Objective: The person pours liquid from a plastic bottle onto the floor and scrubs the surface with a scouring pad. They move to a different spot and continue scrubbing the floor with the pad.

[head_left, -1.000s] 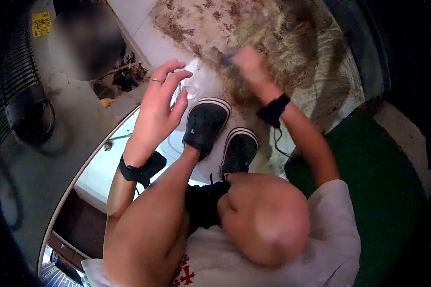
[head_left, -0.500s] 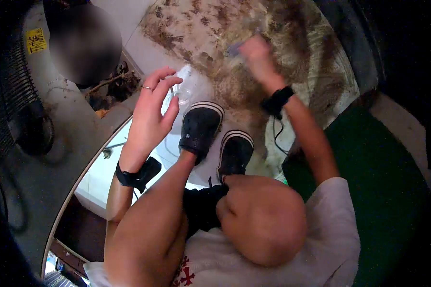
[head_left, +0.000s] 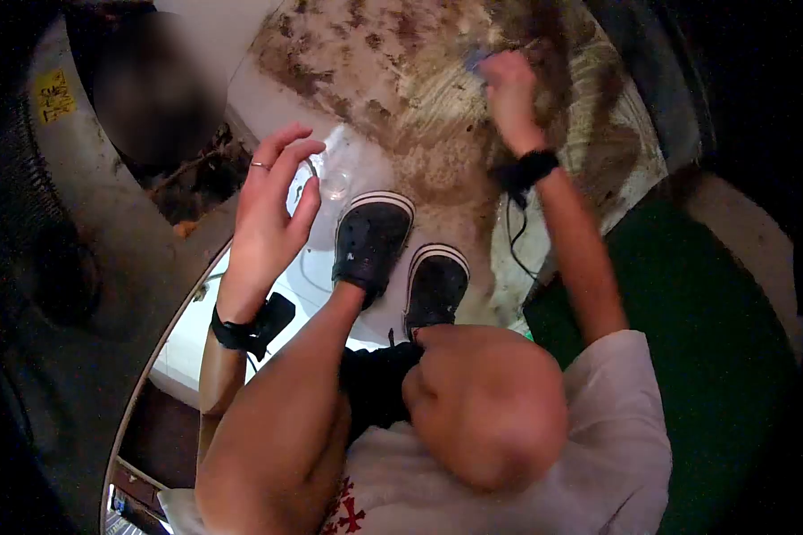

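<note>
Beyond the dark, perforated clogs (head_left: 373, 234) with pale striped rims, a broad stained sheet (head_left: 357, 67): off-white ground, blotchy brown patches, swirled streaks towards the right, material impossible to tell. Well beyond the clogs and to their right, a small bluish object (head_left: 478, 60) on or just over the sheet, contact and outline too blurred to tell. Around it, the right hand (head_left: 512, 94), fingers curled closed. Left of the clogs, raised above the floor, the left hand (head_left: 272, 209), thumb and fingers softly bent and spread apart, a thin ring (head_left: 260, 166) on one finger. Close to the clogs on the left, a glossy white surface (head_left: 319, 254) with bright glare. Right of the clogs, a flat green mat (head_left: 660, 312), edge beside the sheet. Between the clogs and the right hand, a wide stretch of sheet; beyond the clogs, a broad gap from one hand to the other. Far right of the clogs, the sheet's curved outer edge.
</note>
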A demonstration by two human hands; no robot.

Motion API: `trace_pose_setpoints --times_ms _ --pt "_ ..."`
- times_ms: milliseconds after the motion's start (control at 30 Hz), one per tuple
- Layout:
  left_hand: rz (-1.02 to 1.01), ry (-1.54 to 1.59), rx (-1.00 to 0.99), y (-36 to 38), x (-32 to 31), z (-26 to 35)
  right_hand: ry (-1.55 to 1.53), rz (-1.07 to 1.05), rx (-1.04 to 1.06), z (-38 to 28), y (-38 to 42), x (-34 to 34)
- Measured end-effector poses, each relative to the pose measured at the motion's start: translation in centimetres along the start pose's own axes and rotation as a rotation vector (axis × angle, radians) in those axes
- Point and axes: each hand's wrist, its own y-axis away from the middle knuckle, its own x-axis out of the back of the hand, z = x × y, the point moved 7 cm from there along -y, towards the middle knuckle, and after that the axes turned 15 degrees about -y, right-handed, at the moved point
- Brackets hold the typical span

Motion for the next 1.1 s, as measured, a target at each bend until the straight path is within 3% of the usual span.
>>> trace_pose_setpoints --times_ms 33,100,167,267,367,433,500,600,700,867,933,1033,1100 --pt "0.012 -0.004 -0.004 -0.3 -0.2 -0.3 -0.386 0.159 -0.222 0.9 2.8 -2.2" --pt "0.026 0.001 -0.028 -0.2 -0.4 -0.2 -0.033 -0.295 0.134 -6.7 5.3 -4.4" --pt "0.024 0.019 -0.025 -0.2 -0.5 -0.1 -0.157 -0.258 0.126 -5.7 5.0 -3.8" --pt "-0.001 -0.024 -0.017 -0.2 -0.5 -0.2 0.018 -0.088 0.098 -1.7 0.2 -1.6" --pt "0.012 -0.01 -0.018 -0.2 -0.6 -0.6 -0.041 -0.014 0.164 -2.4 2.6 -1.9" --pt "0.015 0.046 0.02 0.4 -1.0 -0.9 -0.076 -0.119 0.134 -3.0 8.0 -3.4" --pt "0.024 0.075 0.028 0.8 -1.4 -0.9 -0.083 -0.153 0.105 -3.5 7.7 -3.0" --pt "0.008 0.029 0.005 1.0 -1.4 -1.2 -0.024 -0.025 0.136 -2.6 2.4 -2.6" --pt "0.012 0.06 0.051 1.3 -1.2 -1.7 -0.017 -0.095 0.049 -2.4 1.3 -3.2" --pt "0.048 0.026 0.018 1.7 -1.3 -1.8 -0.128 -0.072 0.238 -4.0 5.3 -2.6" --pt "0.027 0.039 0.03 1.8 -1.4 -1.9 -0.024 -0.095 0.251 -2.9 2.2 -2.9" --pt "0.027 0.076 0.03 1.6 -1.1 -1.8 -0.003 -0.098 0.056 -3.4 -0.2 -2.6" --pt "0.048 0.114 0.029 1.5 -0.8 -1.9 -0.083 -0.093 0.163 -5.0 4.2 -2.9"
